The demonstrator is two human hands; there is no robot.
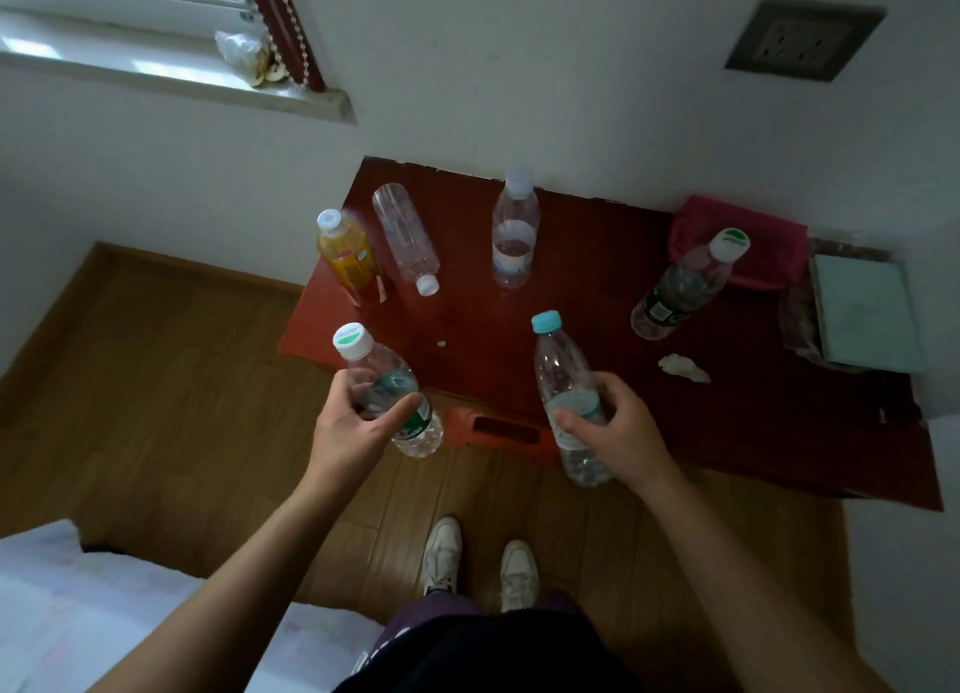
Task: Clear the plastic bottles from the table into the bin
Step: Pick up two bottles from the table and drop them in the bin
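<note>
Bottle labels [511, 256] too blurred to read; red stool [498, 432] mostly hidden, perhaps under the table [727, 406].

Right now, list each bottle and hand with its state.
Left hand: gripping green-label bottle, capped.
Right hand: gripping blue-cap bottle, capped.
Orange bottle: upright, capped.
Clear bottle: lying down, capped.
Back bottle: upright, capped.
Dark bottle: upright, capped.

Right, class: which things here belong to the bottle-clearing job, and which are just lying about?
Part of the job:
- green-labelled clear bottle in left hand
- blue-capped clear bottle in right hand
- orange drink bottle
- clear bottle lying flat
- upright clear bottle
- dark-labelled bottle

Lying about:
- pink cloth
- crumpled paper scrap
- pale green book
</note>
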